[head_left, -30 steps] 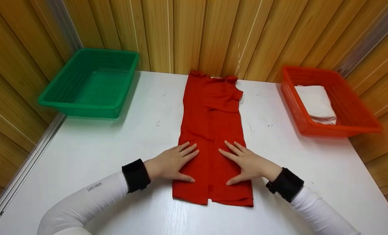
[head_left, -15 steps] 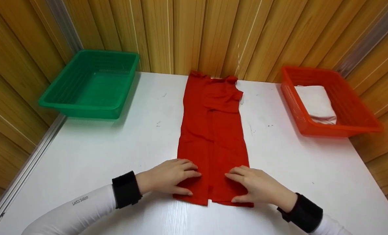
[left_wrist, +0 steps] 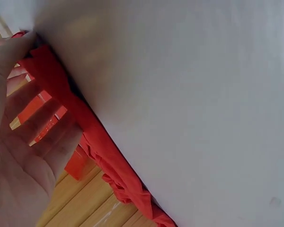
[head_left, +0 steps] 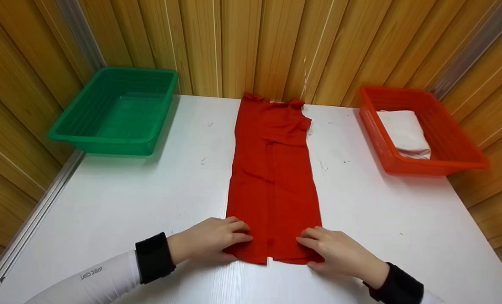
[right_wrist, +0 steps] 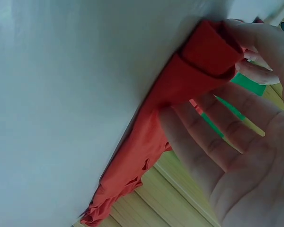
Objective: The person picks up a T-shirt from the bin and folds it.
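Note:
A red shirt (head_left: 273,181) lies folded into a long strip on the white table, its near hem toward me. My left hand (head_left: 214,237) is at the near left corner, thumb at the hem and fingers over the cloth, pinching it. At the near right corner, my right hand (head_left: 340,251) pinches the hem the same way. In the right wrist view, layered folds of the shirt (right_wrist: 154,111) curve up by the thumb. The left wrist view has the shirt (left_wrist: 97,135) as a low strip along the table, with the thumb at its end.
A green basket (head_left: 107,145) stands at the back left of the white table (head_left: 183,181). Back right, an orange-red basket (head_left: 420,166) holds a folded white cloth (head_left: 404,133). A wood-panelled wall (head_left: 198,46) closes off the far side.
Both hands have slid toward me, from lying spread on the lower part of the shirt to its near corners. Their fingers have drawn in at the hem.

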Available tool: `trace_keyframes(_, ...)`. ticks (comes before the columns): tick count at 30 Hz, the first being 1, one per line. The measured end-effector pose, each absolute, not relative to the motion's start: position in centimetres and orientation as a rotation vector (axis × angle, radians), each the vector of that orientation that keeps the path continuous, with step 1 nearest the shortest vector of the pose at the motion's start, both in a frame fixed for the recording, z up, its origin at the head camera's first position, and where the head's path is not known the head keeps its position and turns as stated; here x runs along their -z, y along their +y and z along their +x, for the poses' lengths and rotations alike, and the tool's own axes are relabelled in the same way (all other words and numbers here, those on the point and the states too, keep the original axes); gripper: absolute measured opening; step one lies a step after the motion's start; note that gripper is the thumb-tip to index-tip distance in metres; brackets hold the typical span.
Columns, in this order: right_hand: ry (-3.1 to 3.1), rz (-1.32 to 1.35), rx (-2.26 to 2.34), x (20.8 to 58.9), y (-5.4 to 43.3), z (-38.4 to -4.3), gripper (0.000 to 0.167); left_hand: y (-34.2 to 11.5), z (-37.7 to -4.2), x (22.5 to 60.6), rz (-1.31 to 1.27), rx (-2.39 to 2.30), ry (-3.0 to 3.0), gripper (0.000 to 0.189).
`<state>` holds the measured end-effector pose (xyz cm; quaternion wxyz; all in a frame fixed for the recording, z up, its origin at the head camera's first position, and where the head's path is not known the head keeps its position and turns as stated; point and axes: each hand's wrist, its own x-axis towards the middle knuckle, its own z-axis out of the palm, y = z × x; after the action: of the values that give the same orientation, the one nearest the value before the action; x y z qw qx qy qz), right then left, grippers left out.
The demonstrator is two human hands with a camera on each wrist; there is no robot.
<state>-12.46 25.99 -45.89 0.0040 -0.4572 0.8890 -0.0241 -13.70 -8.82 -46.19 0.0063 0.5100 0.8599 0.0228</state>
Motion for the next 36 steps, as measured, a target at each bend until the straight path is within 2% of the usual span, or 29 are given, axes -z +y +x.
trace_keyframes(6, 2.858, -1.588, -0.030, 46.4, 25.3, -12.5, 0.035, -8.3, -13.3, 46.6, 1.737, 0.165, 2.820, 0.034)
trace_keyframes(15, 2.980, -1.705, -0.437, 47.4, 24.7, -12.9, 0.034, -7.4, -13.0, 47.1, 1.828, 0.490, 2.927, 0.030)
trace_keyframes(25, 3.017, -1.942, -0.462, 47.4, 24.9, -13.3, 0.033, -7.2, -12.6, 46.7, 1.682, 0.392, 3.021, 0.019)
trace_keyframes(29, 2.989, -1.954, -0.424, 47.0, 24.9, -12.9, 0.037, -7.1, -11.9, 46.3, 1.604, 0.338, 3.047, 0.024)
trace_keyframes(33, 2.968, -1.927, -0.373, 46.6, 24.7, -12.7, 0.028, -6.8, -11.3, 45.8, 1.524, 0.311, 3.054, 0.027)
trace_keyframes(36, 2.951, -1.899, -0.351, 46.3, 24.5, -12.6, 0.031, -6.7, -11.0, 45.3, 1.477, 0.269, 3.039, 0.027)
